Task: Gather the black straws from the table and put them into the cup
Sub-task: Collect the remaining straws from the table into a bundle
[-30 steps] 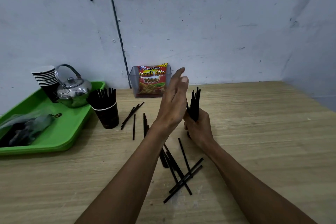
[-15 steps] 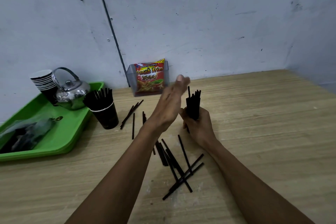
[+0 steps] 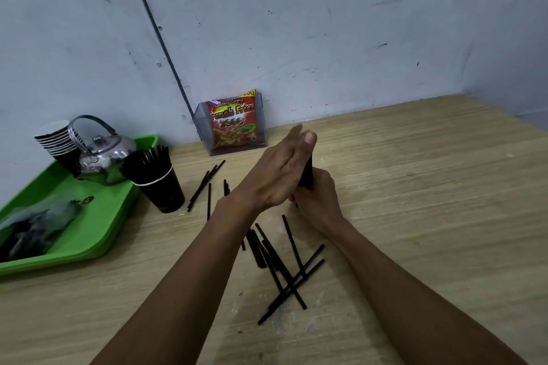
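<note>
The wooden tabletop [image 3: 415,201] carries everything, and the green tray [image 3: 98,216] at its left edge is the largest thing on it, holding one steel kettle [image 3: 103,154] and one stack of paper cups [image 3: 59,139]. Just right of the tray stands the single black cup [image 3: 161,187], already crowded with upright straws.

The left hand [image 3: 278,169] is held flat and open, palm pressed against the tops of a bundle of black straws [image 3: 307,175]. The right hand [image 3: 318,198] is curled closed around that bundle low down, holding it upright on the tabletop; how many it grips is hidden.

Loose straws lie in two groups: roughly seven or eight crossed in a heap near the forearms [image 3: 284,264], and about five beside the cup [image 3: 207,184].

These straws look very light, thin and stiff, smooth enough to slide past one another, so a loose fist would probably let them slip. Gripping mid-length with the fingers wrapped fully round looks best, the ends squared first, and single ones pinched near one end.
</note>
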Motion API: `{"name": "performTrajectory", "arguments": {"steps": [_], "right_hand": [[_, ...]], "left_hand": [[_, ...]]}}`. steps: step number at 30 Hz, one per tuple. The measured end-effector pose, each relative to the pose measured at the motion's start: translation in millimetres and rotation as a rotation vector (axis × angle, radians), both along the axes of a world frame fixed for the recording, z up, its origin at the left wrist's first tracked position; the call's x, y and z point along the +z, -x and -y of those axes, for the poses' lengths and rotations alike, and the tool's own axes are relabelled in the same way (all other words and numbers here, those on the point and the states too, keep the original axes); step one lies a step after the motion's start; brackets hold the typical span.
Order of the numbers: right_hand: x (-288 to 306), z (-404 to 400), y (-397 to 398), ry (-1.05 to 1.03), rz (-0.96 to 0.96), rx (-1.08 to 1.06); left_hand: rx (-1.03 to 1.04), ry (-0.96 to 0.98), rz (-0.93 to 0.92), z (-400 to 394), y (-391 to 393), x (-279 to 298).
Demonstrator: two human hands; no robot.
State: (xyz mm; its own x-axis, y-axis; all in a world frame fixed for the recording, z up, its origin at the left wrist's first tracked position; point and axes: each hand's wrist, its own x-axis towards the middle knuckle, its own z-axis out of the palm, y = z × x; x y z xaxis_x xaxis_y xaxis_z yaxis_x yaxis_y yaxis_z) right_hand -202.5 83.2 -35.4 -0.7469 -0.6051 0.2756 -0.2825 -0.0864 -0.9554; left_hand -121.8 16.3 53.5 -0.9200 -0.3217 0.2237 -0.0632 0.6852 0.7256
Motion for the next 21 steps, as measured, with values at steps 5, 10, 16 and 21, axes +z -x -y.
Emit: {"name": "performTrajectory", "arguments": {"steps": [5,10,16,21], "right_hand": [[-2,1,0,-0.026,-0.092,-0.068],[-3,2,3,-0.091,-0.298,-0.102],[-3,3,5,-0.072,-0.170,-0.069],[-3,3,4,-0.039,-0.131,-0.059]], "left_hand": [[0.057,0.360,-0.237,-12,-1,6],[-0.017,0.527,0.080,-9,1,-1],[-0.012,0.551,0.106,-1,-4,-1],[0.009,0.537,0.083,3,-10,-1]]}}
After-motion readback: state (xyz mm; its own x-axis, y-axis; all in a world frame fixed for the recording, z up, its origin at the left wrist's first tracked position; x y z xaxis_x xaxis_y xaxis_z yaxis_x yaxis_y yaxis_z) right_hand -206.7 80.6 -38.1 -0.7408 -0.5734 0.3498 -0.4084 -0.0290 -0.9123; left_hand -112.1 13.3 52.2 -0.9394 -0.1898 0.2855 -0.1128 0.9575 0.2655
